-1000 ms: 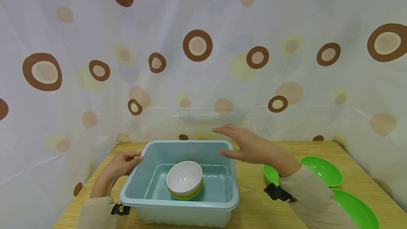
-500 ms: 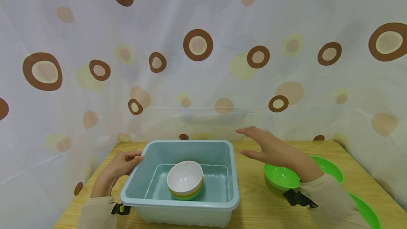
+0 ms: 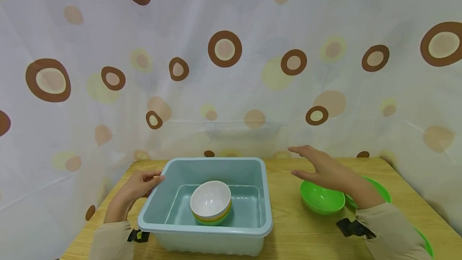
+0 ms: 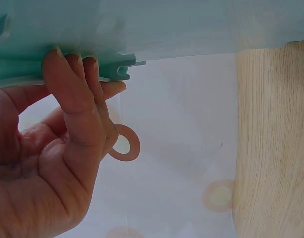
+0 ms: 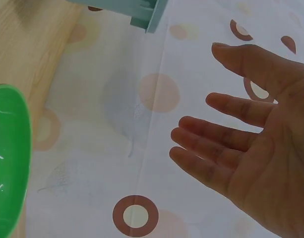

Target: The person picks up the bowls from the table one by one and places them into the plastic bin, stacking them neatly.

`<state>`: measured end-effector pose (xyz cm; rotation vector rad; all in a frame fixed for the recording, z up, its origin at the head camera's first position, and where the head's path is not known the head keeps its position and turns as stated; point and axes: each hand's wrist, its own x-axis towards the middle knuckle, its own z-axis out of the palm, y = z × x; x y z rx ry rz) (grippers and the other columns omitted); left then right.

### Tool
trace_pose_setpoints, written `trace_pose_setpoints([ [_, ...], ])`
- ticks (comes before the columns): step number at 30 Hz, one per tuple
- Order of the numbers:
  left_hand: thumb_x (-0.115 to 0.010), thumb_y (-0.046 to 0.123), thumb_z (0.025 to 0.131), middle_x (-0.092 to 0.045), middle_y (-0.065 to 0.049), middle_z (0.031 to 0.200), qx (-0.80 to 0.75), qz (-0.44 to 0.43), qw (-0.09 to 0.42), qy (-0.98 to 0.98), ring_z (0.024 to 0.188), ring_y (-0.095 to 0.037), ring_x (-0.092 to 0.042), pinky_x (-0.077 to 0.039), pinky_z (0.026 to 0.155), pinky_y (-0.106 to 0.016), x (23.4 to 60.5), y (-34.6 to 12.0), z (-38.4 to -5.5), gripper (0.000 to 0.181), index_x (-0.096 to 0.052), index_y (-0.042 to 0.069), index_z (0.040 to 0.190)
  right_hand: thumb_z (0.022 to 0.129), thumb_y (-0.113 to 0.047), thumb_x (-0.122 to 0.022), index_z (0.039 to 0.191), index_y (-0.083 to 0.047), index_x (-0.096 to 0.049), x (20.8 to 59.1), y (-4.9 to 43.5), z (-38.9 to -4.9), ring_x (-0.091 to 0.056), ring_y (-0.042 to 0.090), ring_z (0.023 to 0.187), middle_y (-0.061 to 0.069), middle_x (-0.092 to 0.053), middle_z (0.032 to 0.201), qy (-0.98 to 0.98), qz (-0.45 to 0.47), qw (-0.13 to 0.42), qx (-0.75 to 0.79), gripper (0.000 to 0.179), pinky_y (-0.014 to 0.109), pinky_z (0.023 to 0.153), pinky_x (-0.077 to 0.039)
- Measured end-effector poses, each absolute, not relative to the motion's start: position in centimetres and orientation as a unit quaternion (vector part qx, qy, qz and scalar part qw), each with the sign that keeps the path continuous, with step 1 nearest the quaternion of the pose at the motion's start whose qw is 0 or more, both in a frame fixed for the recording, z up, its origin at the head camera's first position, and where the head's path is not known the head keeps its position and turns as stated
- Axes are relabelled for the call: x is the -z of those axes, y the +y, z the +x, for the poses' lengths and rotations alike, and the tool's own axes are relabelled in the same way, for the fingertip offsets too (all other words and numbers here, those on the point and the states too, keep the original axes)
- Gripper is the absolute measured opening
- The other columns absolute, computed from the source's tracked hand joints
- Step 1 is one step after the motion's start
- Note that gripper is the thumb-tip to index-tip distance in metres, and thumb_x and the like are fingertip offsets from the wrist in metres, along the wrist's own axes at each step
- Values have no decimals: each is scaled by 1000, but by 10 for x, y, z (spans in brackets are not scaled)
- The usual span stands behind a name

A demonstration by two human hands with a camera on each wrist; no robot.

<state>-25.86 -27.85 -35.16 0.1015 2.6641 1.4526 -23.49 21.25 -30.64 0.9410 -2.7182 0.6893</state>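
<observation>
A pale blue plastic basin (image 3: 205,231) stands on the table, and my left hand (image 3: 138,187) grips its left rim. The left wrist view shows the fingers (image 4: 75,104) curled up under that rim, with the thumb on the other side. Inside the basin sits a stack of bowls: a white bowl (image 3: 210,199) on top, with a yellow and a green one below. My right hand (image 3: 325,170) hovers right of the basin, fingers extended and holding nothing. In the head view it overlaps the back of a green bowl (image 3: 322,199). The right wrist view shows its spread palm.
Behind the right forearm lies another green dish (image 3: 379,187), partly hidden. A third green dish (image 3: 425,242) shows at the lower right beside the sleeve. The wooden table (image 3: 288,228) ends at the back against a hanging sheet (image 3: 231,91) patterned with brown rings.
My right hand has moved right, from over the basin's right rim to above the green bowl, uncovering that bowl. The left hand, basin and stacked bowls have stayed in place.
</observation>
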Motion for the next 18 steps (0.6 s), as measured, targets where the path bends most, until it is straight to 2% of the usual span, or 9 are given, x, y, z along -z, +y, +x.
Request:
trace_pose_setpoints([
  [9, -59, 26, 97, -65, -6, 91, -477, 36, 57, 876, 72, -16, -61, -54, 64, -32, 350, -278, -259, 54, -47, -6, 138, 93, -36, -64, 142, 5, -39, 320, 233, -236, -43, 50, 123, 31, -42, 137, -941, 258, 41, -215, 68, 61, 93, -39],
  [18, -59, 26, 97, -66, -7, 92, -474, 33, 54, 878, 72, -16, -61, -54, 64, -32, 351, -278, -259, 54, -47, -6, 138, 91, -39, -66, 142, 13, -30, 340, 248, -246, -37, 58, 122, 46, -30, 135, -957, 197, -60, -202, 81, 64, 90, -39],
])
